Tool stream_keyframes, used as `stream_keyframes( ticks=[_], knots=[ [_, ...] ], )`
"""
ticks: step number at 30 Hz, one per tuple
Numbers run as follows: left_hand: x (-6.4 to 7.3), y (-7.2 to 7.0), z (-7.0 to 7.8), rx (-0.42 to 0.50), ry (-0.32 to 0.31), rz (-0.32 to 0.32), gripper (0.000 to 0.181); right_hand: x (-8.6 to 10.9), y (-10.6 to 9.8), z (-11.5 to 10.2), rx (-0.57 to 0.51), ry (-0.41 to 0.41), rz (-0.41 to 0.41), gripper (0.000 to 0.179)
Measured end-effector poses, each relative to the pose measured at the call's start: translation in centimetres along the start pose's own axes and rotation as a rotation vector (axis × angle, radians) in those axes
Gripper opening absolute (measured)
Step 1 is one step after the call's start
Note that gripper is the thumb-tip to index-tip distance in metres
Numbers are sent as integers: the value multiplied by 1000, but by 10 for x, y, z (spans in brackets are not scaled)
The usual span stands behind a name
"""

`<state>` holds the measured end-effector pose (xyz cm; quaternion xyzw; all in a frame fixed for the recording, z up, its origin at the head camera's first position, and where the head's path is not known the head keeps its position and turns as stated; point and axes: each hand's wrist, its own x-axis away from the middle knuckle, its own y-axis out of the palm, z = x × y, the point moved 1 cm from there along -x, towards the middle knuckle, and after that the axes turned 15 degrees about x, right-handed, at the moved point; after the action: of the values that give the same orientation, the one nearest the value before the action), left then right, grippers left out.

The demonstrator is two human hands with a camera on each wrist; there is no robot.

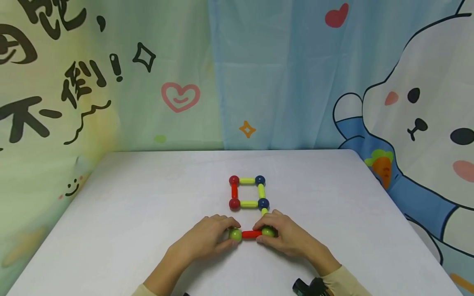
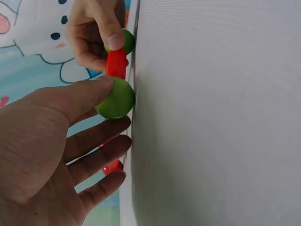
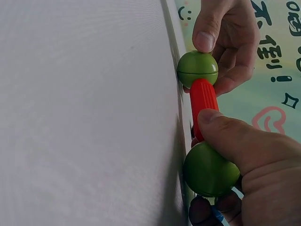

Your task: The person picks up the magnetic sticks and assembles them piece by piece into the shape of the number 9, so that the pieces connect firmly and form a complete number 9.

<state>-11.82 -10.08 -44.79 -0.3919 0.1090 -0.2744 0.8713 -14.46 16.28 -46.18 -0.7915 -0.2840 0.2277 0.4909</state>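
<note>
A square of colored rods and balls lies on the table, with two red balls (image 1: pixel 234 204) on its left and two blue balls (image 1: pixel 263 203) on its right. A yellow-green rod (image 1: pixel 264 211) runs from the near blue ball toward a green ball (image 1: pixel 268 232). A red rod (image 1: pixel 251 234) joins that ball to another green ball (image 1: pixel 235 234) on the left. My left hand (image 1: pixel 207 237) pinches the left green ball between thumb and fingers. With its thumb on the red rod, my right hand (image 1: pixel 286 236) grips the rod's right end beside the right green ball, which it partly covers.
The white table (image 1: pixel 148 197) extends around the pieces. Behind it hangs a printed curtain (image 1: pixel 274 82) with a cartoon figure at the right. A black device (image 1: pixel 311 287) sits by the right wrist.
</note>
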Motion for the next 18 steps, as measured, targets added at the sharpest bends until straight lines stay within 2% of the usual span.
stream_keyframes(
  ticks=[9,15,18],
  knots=[
    [2,-2,1,9,38,10,40,7,-3,3,6,-2,23,25],
    [6,-9,-1,44,13,1,47,7,-9,5,-2,-16,72,29],
    [9,-17,-3,51,9,20,47,5,-12,5,3,-1,84,28]
  ],
)
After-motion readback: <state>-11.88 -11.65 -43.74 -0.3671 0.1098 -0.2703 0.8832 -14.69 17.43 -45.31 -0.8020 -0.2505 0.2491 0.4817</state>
